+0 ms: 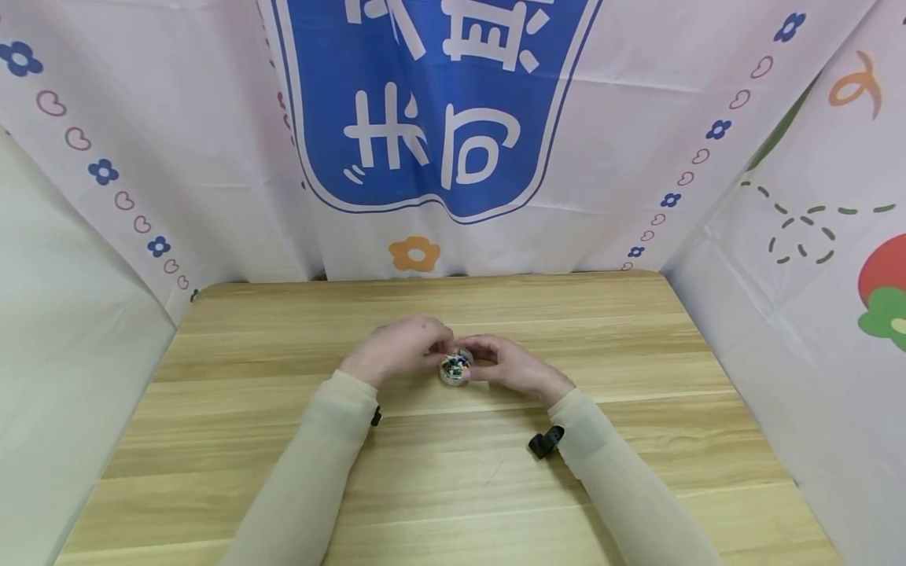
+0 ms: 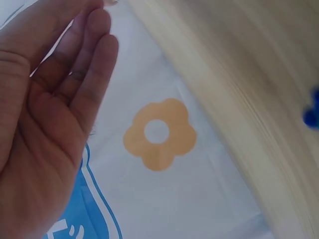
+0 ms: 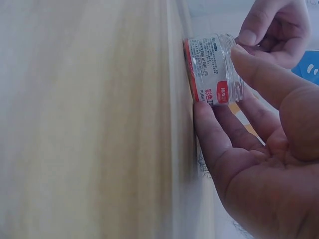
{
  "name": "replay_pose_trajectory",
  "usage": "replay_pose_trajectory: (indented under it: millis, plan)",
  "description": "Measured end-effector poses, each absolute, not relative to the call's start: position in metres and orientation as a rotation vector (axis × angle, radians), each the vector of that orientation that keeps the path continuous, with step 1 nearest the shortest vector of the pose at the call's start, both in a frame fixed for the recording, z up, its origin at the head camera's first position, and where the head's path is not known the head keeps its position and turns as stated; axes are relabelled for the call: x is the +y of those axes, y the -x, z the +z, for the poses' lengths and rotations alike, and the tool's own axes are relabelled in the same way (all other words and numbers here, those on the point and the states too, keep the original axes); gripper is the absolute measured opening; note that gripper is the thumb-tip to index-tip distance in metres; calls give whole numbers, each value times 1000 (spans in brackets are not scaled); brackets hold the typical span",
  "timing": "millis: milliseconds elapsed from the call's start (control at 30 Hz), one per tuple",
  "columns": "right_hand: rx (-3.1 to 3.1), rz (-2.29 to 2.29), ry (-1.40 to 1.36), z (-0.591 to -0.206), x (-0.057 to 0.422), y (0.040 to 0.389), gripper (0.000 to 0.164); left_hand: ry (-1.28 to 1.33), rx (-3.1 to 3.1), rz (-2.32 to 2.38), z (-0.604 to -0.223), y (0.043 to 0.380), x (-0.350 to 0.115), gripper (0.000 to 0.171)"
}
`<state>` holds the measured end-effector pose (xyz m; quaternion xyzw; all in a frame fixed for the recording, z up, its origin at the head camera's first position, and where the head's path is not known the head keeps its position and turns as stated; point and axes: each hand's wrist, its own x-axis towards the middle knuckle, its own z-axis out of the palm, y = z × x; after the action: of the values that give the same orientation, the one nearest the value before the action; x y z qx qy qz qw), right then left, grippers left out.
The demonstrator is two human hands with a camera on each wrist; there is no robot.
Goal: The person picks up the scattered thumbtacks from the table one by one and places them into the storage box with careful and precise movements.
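Note:
A small clear jar (image 1: 451, 380) of colourful push pins (image 1: 456, 363) stands near the middle of the wooden table. Its printed label (image 3: 212, 72) shows in the right wrist view, with red lettering and a red band by the base. My right hand (image 1: 515, 368) grips the jar from the right, thumb and fingers on opposite sides. From the left, my left hand (image 1: 406, 347) reaches to the jar's mouth, its fingers bent and thumb close to the forefinger. I cannot tell whether a pin is between those fingertips. In the left wrist view its palm (image 2: 45, 129) faces the camera.
The wooden table (image 1: 453, 487) spreads around the hands. A white patterned cloth (image 1: 609, 157) hangs behind it, with white cloth walls left and right. Black wrist straps (image 1: 546, 442) sit by the sleeves. A blurred blue object (image 2: 313, 114) shows at the left wrist view's right edge.

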<state>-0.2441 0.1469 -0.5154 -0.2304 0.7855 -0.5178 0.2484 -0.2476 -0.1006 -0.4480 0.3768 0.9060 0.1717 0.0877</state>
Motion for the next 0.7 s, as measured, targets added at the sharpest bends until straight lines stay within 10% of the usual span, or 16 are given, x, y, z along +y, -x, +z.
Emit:
replay_pose_trajectory:
  millis: [700]
  plan:
    - [2111,-1434,569,-517,147,244,57,-1298,2795,153,-455,239,-152,15]
